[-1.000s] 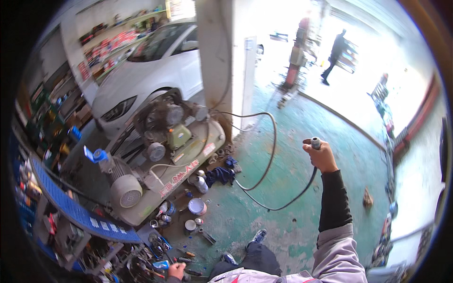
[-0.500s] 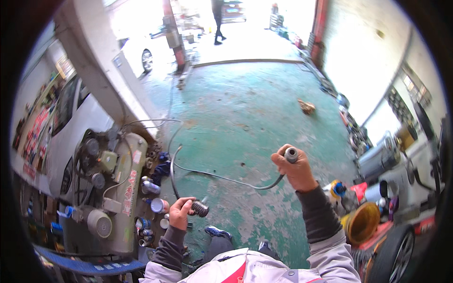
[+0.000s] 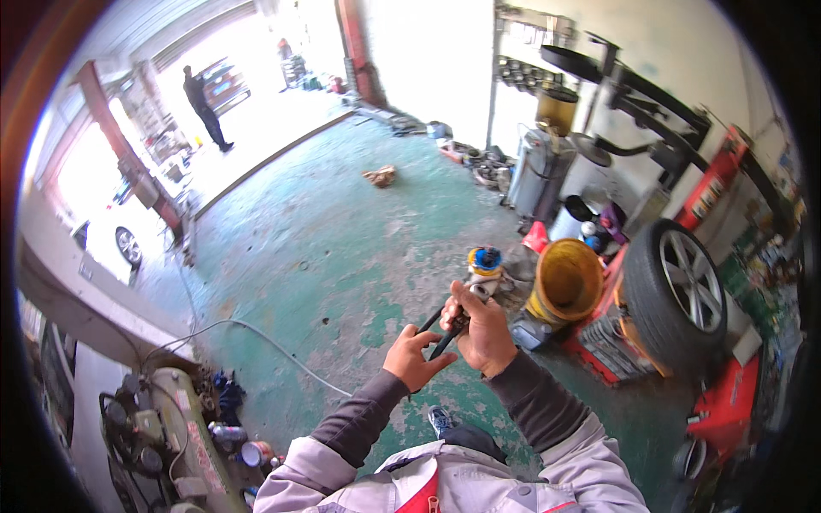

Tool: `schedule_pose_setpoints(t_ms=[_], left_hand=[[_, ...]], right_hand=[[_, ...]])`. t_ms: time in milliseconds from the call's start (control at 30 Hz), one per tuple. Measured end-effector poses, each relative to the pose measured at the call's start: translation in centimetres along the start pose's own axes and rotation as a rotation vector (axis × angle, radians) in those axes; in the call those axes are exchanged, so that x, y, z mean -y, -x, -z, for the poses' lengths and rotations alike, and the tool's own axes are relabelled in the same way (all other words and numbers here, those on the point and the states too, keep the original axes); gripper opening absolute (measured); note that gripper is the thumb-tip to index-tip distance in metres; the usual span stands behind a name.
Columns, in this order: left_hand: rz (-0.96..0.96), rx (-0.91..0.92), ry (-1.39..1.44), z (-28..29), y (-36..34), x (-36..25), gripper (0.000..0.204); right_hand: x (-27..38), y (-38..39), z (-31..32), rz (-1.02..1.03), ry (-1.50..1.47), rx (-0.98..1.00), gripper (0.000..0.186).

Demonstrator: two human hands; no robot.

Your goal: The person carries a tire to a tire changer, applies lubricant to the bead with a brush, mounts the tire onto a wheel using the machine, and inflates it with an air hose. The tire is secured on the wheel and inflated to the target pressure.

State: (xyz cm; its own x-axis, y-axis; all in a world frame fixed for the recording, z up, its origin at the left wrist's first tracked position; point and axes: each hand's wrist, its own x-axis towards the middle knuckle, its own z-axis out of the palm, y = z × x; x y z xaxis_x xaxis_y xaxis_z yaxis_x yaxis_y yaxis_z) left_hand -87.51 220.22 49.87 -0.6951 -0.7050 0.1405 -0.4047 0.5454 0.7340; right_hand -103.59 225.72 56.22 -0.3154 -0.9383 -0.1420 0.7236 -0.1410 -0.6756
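Note:
My right hand (image 3: 486, 335) is closed around a black hose (image 3: 443, 344) with a silver metal fitting (image 3: 481, 291) at its end, which pokes out above the thumb. Close beside it, my left hand (image 3: 412, 357) has its thumb and fingers around the black hose, just below the right hand. A second dark length shows above the left index finger; the hands partly hide how the two lengths join. A thin grey hose (image 3: 282, 349) runs over the green floor from the air compressor (image 3: 192, 432) and passes out of sight behind my left forearm.
A yellow bucket (image 3: 566, 286), a blue-capped container (image 3: 485, 259) and a wheel with tyre (image 3: 684, 278) stand to my right, near red equipment (image 3: 727, 406). A brown crumpled thing (image 3: 380, 176) lies on the floor. A person (image 3: 205, 107) stands by the bright doorway.
My view has turned to the right. My hands, wide apart before, have come together. The left hand has moved toward the right; the dark ribbed piece it held is now hidden.

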Motion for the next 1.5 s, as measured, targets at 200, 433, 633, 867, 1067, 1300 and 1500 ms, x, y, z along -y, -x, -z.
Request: schedule_pose_setpoints(t_ms=[200, 433, 633, 867, 1067, 1300, 1500], left_hand=[[-0.328, 0.01, 0.008, -3.5, 2.7, -4.9, 0.034], [-0.519, 0.118, 0.074, -9.1, 4.8, -12.3, 0.033], [-0.55, 0.404, 0.356, -17.8, 5.3, -21.7, 0.024], [-0.513, 0.848, 0.66, -28.5, 6.9, -35.8, 0.031], [-0.227, 1.038, 0.816, -35.9, 7.6, -45.0, 0.028], [-0.213, 0.797, 0.746, -41.8, 2.9, -48.7, 0.026], [-0.109, 1.019, 0.462, -49.7, 2.4, -47.2, 0.028]], right_hand=[[3.1, 9.7, 7.4, 0.169, -0.3, -0.076, 0.057], [0.0, 24.4, 18.6, 0.223, 0.873, -0.227, 0.033], [-2.0, 29.0, 26.3, 0.293, 0.949, -0.272, 0.041], [7.7, 33.3, 36.6, 0.641, 1.082, -0.215, 0.051], [15.5, 41.0, 42.1, 0.724, 1.076, -0.27, 0.065], [22.5, 47.0, 46.1, 0.974, 0.196, -0.692, 0.063], [37.5, 51.7, 47.4, 1.304, -0.317, -0.695, 0.036]])
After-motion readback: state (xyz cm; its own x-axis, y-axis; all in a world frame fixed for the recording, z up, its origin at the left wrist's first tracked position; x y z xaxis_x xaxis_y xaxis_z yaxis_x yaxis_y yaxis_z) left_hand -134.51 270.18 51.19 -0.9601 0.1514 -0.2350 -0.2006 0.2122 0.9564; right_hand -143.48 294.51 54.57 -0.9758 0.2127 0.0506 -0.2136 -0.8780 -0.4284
